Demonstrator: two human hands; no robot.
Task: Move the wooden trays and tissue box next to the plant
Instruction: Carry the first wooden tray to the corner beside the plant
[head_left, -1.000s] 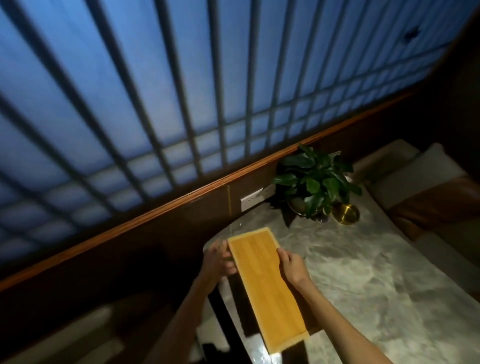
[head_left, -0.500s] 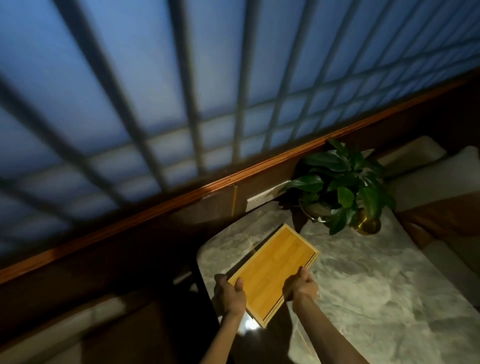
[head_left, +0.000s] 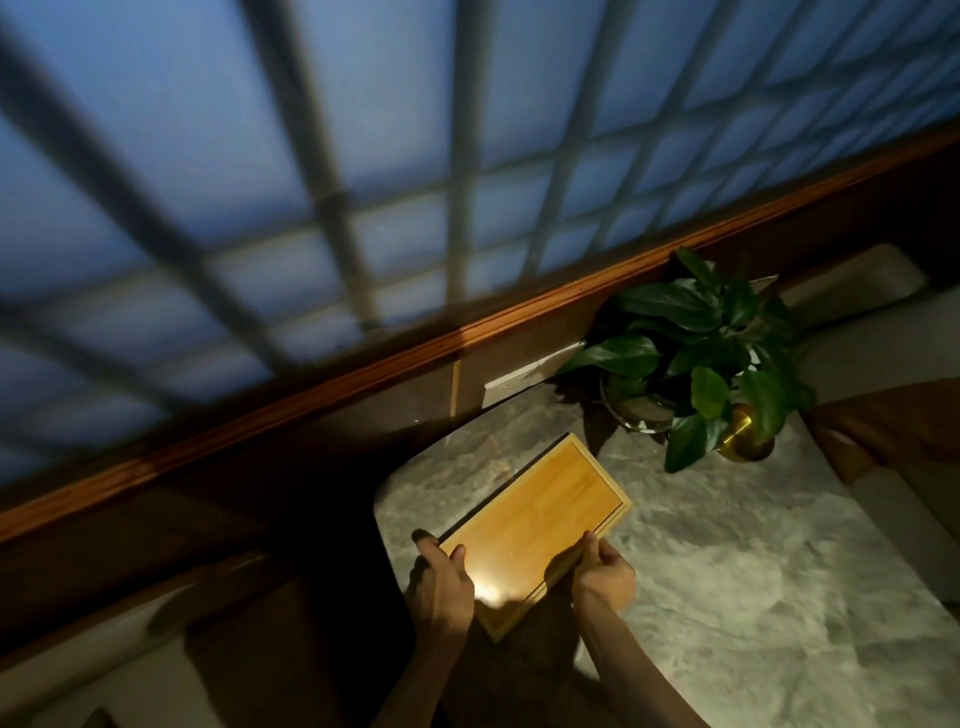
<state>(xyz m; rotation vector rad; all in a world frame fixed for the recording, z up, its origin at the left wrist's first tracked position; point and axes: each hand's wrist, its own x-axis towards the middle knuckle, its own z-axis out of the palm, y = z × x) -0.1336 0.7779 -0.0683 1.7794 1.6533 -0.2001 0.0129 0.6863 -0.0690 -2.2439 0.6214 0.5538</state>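
— What are the hands doing?
— The left hand (head_left: 441, 577) and the right hand (head_left: 602, 571) each grip a long side of the wooden tray (head_left: 540, 525) at its near end.
— Where does the tray sit?
— Over the marble table (head_left: 753, 571), stretching away from the hands toward the plant (head_left: 696, 353), which stands beyond its far end, near but apart.

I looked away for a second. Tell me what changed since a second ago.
The wooden tray was carried toward the plant and turned so its far end points at it. Both hands slid back to its near end. Left hand and right hand still hold it; plant and gold pot stayed put.
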